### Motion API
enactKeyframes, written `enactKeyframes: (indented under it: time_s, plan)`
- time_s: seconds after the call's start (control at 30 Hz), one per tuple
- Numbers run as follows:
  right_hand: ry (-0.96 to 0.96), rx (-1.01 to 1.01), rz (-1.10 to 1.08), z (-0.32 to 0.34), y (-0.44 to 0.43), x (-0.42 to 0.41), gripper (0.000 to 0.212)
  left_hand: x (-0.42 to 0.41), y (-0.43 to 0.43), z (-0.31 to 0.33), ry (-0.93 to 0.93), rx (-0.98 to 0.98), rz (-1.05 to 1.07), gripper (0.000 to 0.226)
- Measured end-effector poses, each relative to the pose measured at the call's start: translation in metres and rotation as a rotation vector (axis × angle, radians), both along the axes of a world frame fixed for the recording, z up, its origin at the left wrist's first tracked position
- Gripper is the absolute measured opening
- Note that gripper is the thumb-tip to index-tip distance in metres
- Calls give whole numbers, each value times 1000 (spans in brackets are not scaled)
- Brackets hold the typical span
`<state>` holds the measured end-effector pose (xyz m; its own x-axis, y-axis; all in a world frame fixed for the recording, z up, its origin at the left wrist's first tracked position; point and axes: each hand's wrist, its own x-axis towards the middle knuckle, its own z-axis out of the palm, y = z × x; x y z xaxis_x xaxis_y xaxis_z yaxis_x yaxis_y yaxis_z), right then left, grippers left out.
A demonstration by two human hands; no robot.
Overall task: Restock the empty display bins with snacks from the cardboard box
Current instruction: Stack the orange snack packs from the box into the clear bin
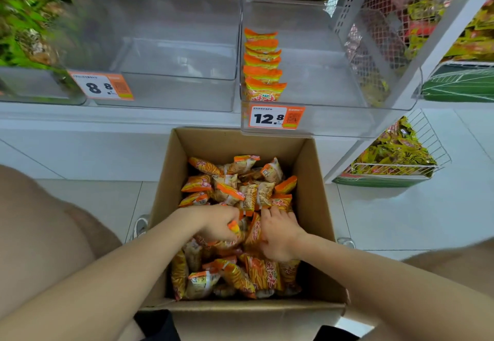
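Grabbing snack packets from the cardboard box, both hands in.
Curled left hand grips one orange packet; right hand is sunk in the pile, grip can't be told. Packets look like small glossy foil pillows: light, crinkly, slippery, contents likely crushable, so pinch a crimped end or bunch several loosely. Clear rigid plastic bins above: left bin bare, right bin holds one row along its left wall.
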<state>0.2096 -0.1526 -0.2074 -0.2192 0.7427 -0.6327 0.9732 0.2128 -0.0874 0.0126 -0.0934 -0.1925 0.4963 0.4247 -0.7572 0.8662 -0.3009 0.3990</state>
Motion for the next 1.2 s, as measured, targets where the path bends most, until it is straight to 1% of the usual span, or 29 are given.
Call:
enactKeyframes:
  time_s: [0.03, 0.1, 0.13, 0.17, 0.23, 0.3, 0.33, 0.37, 0.4, 0.47, 0.5, 0.53, 0.6, 0.63, 0.67, 0.7, 0.73, 0.77, 0.8, 0.83, 0.87, 0.9, 0.97, 1.0, 1.07, 1.1, 1.13, 1.2]
  plan:
    - [72, 6, -86, 10, 3, 2, 76, -3, 5, 9, -48, -9, 95, 25]
    - [282, 35, -301, 29, 9, 5, 60, -8, 11, 26, -216, -17, 307, 36]
    - [381, 67, -413, 38, 11, 7, 60, -8, 11, 35, -324, -50, 449, 34]
    - [462, 109, -520, 45, 14, 8, 65, -6, 10, 46, -433, -110, 591, 31]
    - [605, 174, -690, 61, 18, 11, 72, -3, 9, 64, -642, -240, 777, 33]
    - [706, 201, -746, 78, 19, 13, 72, 3, 8, 83, -820, -283, 878, 49]
    - [716, 230, -712, 90, 19, 15, 72, 6, 7, 93, -880, -286, 942, 58]
    - [712, 276, -655, 99, 19, 17, 73, 8, 7, 102, -923, -287, 1003, 61]
    - [713, 327, -596, 109, 18, 18, 73, 10, 5, 112, -950, -269, 1031, 55]
    - [748, 380, -532, 126, 18, 21, 72, 9, 2, 126, -977, -183, 995, 34]
    - [770, 391, -533, 132, 19, 22, 68, 8, 1, 130, -1000, -161, 968, 28]
    - [783, 401, -543, 138, 19, 23, 61, 7, 1, 134, -1027, -156, 967, 29]
    - [787, 453, -554, 151, 18, 23, 44, 3, 4, 137, -1069, -120, 1003, 48]
    - [790, 496, -562, 157, 18, 24, 38, 1, 7, 138, -1073, -68, 1026, 59]
    - [804, 537, -572, 162, 19, 25, 36, -1, 10, 140, -1036, 24, 1034, 69]
    - [830, 577, -580, 166, 23, 27, 35, -3, 13, 141, -957, 159, 1017, 75]
    - [874, 616, -589, 170, 29, 30, 35, -5, 15, 144, -859, 305, 983, 76]
    - [950, 653, -596, 175, 35, 32, 36, -6, 17, 147, -789, 431, 945, 71]
    - [1058, 685, -597, 180, 43, 34, 36, -6, 19, 149, -760, 506, 921, 64]
    - [1179, 710, -591, 186, 52, 37, 33, -7, 22, 151, -769, 530, 914, 57]
    - [1260, 755, -570, 189, 61, 40, 29, -6, 23, 154, -788, 540, 897, 50]
    - [1276, 839, -537, 193, 71, 44, 25, -5, 25, 158, -801, 552, 864, 44]
    - [1213, 977, -489, 193, 92, 53, 21, -4, 29, 162, -787, 590, 777, 39]
    - [1193, 974, -488, 191, 103, 57, 23, -4, 31, 163, -772, 606, 743, 39]
    - [1107, 870, -468, 185, 123, 62, 27, -3, 34, 162, -750, 621, 676, 40]
    - [1044, 808, -423, 183, 130, 61, 27, -2, 36, 161, -740, 621, 643, 40]
    - [958, 744, -363, 181, 136, 61, 25, -1, 36, 160, -725, 616, 615, 39]
    - [762, 644, -228, 185, 146, 54, 11, 2, 36, 160, -697, 596, 583, 37]
